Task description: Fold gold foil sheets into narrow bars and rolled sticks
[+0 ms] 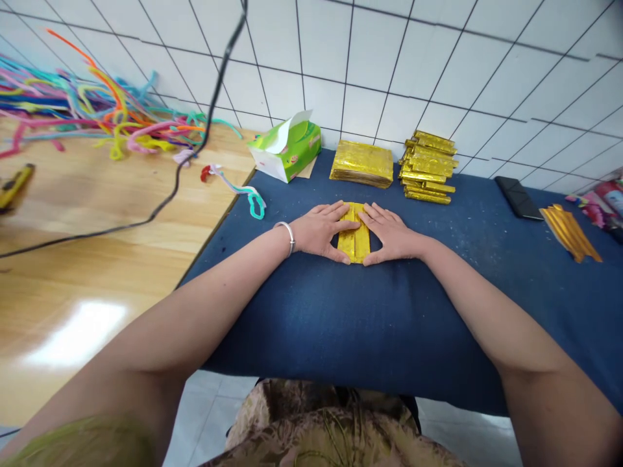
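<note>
A piece of gold foil paper [355, 243] lies on the dark blue cloth, its two side edges folded in toward a seam down the middle. My left hand [321, 230], with a silver bangle at the wrist, rests flat on its left side with fingers spread. On the right side my right hand [389, 232] presses down, fingers and thumb apart. Both thumbs sit near the paper's front edge. Behind the hands are a flat stack of gold foil sheets [363, 162] and a pile of narrow folded gold foil strips [428, 167].
A green tissue box [287, 148] stands at the back left. Colourful pipe cleaners [121, 123] heap on the wooden table [97, 246], where a yellow cutter [17, 188] lies. A black cable [175, 185] crosses the left. At right are a phone [518, 198] and gold strips [570, 232].
</note>
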{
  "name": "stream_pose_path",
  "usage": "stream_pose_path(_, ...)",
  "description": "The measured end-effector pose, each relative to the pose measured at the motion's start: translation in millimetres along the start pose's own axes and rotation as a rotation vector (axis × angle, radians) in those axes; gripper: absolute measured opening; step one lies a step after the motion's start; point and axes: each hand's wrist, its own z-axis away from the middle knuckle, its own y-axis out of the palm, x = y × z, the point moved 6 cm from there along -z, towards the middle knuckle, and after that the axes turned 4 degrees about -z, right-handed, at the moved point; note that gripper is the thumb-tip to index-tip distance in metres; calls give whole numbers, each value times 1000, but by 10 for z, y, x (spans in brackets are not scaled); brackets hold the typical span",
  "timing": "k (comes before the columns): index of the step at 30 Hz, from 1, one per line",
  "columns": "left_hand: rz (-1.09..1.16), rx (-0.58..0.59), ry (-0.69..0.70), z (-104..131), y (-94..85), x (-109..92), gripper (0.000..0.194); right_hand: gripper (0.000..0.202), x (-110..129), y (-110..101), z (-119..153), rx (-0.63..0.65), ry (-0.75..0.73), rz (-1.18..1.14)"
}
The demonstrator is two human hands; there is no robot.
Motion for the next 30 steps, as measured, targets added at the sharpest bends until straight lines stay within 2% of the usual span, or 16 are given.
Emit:
stream_pose_path(3,8,-11,-2,11,-9,0,96,108,43,-79,113,-11,-35,-47)
stream_pose_path(5,14,-17,-1,19,-13,0,95,90,91,-146,240,-68,-45,-50)
stream_pose_path(7,18,-22,5,25,-12,0,94,75,157,-205,378,-156,-16,40)
stream_pose_path(10,22,-32,14,27,-3,3,93,63,332,-240,520,-258,-6,215)
stream_pose_path(14,21,-37,18,17,16,12,92,50,602,-228,538,-351,-169,379)
stream_pose_path(18,19,-37,18,16,13,15,90,35,673,-188,513,-433,-287,496)
stream_pose_path(25,6,-55,21,29,0,11,85,26,701,-88,540,-452,-443,446)
stream_pose_path(30,-16,-92,32,24,18,26,55,27,643,-58,510,-446,-391,290)
